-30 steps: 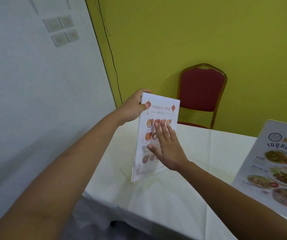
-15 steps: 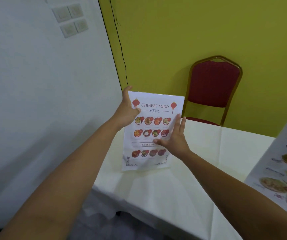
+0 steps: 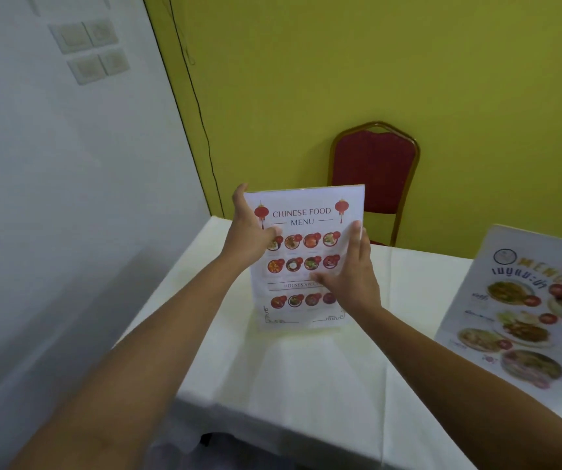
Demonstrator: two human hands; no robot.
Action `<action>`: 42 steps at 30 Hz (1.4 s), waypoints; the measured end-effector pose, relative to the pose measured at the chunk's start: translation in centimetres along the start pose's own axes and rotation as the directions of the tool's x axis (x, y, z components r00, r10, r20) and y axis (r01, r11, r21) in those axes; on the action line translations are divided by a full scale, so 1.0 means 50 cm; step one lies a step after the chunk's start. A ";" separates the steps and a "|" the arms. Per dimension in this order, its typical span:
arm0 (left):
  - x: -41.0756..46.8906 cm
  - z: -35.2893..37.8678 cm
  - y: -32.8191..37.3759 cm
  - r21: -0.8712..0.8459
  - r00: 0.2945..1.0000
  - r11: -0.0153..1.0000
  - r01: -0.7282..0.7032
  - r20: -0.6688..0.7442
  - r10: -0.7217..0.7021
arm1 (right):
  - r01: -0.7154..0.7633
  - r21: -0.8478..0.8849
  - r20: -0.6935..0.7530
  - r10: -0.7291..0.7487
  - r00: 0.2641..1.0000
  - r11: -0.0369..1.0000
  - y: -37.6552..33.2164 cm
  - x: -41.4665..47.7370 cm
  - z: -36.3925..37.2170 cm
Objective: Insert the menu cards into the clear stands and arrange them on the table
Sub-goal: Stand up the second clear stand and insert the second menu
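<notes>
A white Chinese food menu card in its clear stand (image 3: 303,215) stands upright on the white tablecloth (image 3: 293,374), facing me near the table's far left corner. My left hand (image 3: 250,228) grips its upper left edge, thumb across the front. On the right edge rests my right hand (image 3: 350,276), fingers up along the side and thumb over the printed face. A second menu in a stand (image 3: 527,310), with Thai lettering and dish photos, leans at the right of the table.
A red padded chair with a gold frame (image 3: 374,171) stands behind the table against the yellow wall. A white wall with light switches (image 3: 89,49) runs along the left. The table's left edge drops off just beside the stand.
The stand has been turned from edge-on to face me squarely. My right hand moved from flat on the card's front to its right edge. My view shifted left.
</notes>
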State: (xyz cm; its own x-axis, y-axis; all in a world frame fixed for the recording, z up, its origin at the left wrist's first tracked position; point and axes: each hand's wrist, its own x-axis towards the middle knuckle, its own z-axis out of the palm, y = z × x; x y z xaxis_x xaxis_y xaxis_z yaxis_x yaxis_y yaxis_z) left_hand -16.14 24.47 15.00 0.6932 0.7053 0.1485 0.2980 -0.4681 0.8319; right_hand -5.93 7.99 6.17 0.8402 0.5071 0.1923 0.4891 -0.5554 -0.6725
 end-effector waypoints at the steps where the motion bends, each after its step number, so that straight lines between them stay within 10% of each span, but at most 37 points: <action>1: -0.002 0.020 0.007 -0.015 1.000 1.000 -0.010 0.013 0.010 | -0.005 -0.019 -0.015 0.005 1.000 1.000 0.016 -0.003 -0.016; 13: -0.040 0.170 0.027 -0.076 0.991 0.992 -0.096 0.085 0.103 | -0.083 -0.023 -0.063 0.081 0.995 0.996 0.138 -0.050 -0.095; 22: -0.122 0.228 -0.017 -0.244 0.998 0.969 0.028 -0.044 -0.040 | -0.226 0.303 -0.091 0.264 0.960 0.926 0.164 -0.072 -0.075; 42: -0.167 0.281 -0.073 -0.146 0.980 0.974 0.174 -0.074 -0.186 | -0.204 0.151 -0.128 0.224 0.966 0.967 0.178 -0.089 -0.048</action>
State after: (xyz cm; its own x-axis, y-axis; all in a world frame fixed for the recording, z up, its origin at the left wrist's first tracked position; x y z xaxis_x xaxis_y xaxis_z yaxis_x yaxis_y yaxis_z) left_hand -13.78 12.82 3.19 0.5754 0.8173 0.0303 0.3152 -0.2558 0.9139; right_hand -4.74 -0.77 1.04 0.9512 0.2816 0.1264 0.2661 -0.5409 -0.7979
